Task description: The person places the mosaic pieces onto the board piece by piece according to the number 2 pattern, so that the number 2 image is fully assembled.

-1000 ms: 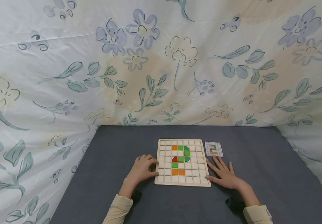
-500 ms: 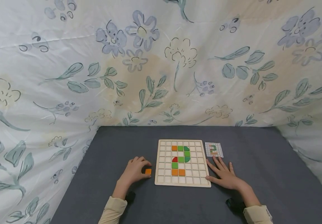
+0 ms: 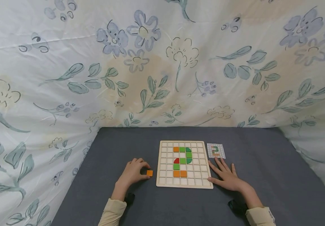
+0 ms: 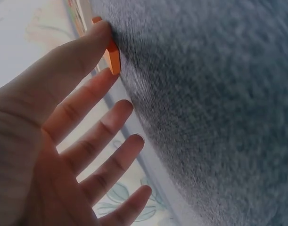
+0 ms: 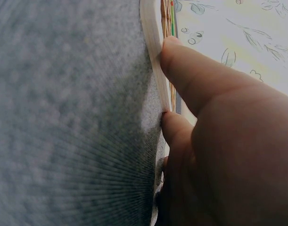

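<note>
An orange square tile [image 3: 149, 173] lies on the dark cloth just left of the wooden grid board [image 3: 163, 181]. My left hand [image 3: 134, 172] is around the tile's left side, its thumb and index fingertips close by; whether they touch it is unclear. In the left wrist view the thumb covers part of the orange tile [image 4: 114, 61], and the other fingers are spread. My right hand [image 3: 227, 177] lies with fingers spread, thumb at the board's right edge. In the right wrist view its thumb [image 5: 181, 61] rests on the board's edge [image 5: 155, 42].
On the board, several orange, green and red tiles, some with rounded corners, form a figure like a 2. A small pattern card [image 3: 215, 150] with a similar figure lies right of the board, beyond the right fingertips. A floral curtain [image 3: 162, 78] hangs behind the table.
My left hand has drawn back leftward from the board's left edge. The orange tile came along, then stayed in place while the hand shifted slightly further left. My right hand stays put.
</note>
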`<state>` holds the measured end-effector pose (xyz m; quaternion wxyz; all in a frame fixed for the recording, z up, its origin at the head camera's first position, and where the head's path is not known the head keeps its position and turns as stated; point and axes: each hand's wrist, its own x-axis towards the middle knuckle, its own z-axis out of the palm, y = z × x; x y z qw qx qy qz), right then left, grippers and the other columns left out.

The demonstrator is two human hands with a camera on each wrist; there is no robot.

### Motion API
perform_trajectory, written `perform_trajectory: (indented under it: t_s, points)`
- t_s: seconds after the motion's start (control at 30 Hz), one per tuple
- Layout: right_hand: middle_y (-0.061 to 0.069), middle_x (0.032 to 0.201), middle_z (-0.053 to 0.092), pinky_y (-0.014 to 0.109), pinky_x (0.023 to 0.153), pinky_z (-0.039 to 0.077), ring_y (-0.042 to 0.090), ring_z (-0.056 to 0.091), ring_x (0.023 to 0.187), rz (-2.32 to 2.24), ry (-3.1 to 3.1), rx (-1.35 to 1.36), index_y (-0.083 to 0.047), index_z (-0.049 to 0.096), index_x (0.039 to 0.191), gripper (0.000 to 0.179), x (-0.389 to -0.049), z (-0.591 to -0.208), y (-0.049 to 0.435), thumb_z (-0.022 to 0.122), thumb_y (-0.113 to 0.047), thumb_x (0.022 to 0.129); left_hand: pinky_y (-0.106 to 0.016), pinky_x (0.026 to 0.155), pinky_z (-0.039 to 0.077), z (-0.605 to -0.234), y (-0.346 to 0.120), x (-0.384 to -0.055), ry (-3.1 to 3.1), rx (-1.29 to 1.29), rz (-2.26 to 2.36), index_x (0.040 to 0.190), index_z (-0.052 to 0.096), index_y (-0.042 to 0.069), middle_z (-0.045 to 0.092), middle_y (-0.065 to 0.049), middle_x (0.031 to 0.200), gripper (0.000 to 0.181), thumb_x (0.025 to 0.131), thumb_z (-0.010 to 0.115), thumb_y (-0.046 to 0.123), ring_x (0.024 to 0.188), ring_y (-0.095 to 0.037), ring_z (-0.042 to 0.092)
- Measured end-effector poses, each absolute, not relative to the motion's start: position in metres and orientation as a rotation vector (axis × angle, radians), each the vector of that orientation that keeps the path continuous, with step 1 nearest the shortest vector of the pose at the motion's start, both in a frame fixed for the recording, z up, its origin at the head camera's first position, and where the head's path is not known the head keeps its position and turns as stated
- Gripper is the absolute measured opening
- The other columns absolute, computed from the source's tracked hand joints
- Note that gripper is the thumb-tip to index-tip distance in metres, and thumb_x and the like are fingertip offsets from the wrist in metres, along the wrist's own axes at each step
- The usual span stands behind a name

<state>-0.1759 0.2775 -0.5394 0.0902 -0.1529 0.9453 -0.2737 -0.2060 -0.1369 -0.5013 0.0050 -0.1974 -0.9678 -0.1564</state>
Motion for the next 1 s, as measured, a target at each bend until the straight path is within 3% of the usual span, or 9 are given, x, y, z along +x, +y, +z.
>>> perform_trajectory:
  t_s: [0.63, 1.0]
  points:
    - [0.021, 0.153, 0.008, 0.071, 0.097, -0.013, 0.044, -0.002, 0.139, -0.807, 2.829, -0.462, -0.015, 0.027, 0.147, 0.075, -0.173, -0.534, 0.275, 0.055, -0.051, 0.087, -0.050, 0.084, 0.041, -0.504, -0.140, -0.210, -3.021, -0.604, -0.441, 0.083, 0.068, 0.025, 0.055, 0.005, 0.093, 0.022, 0.069, 0.080, 0.036, 0.090, -0.020, 0.049]
    - [0.021, 0.153, 0.008, 0.071, 0.098, -0.012, 0.045, -0.001, 0.139, -0.786, 2.823, -0.449, -0.015, 0.027, 0.147, 0.075, -0.172, -0.529, 0.273, 0.056, -0.050, 0.087, -0.051, 0.085, 0.042, -0.498, -0.127, -0.213, -2.958, -0.691, -0.469, 0.085, 0.069, 0.024, 0.056, 0.005, 0.093, 0.022, 0.070, 0.079, 0.037, 0.088, -0.018, 0.048]
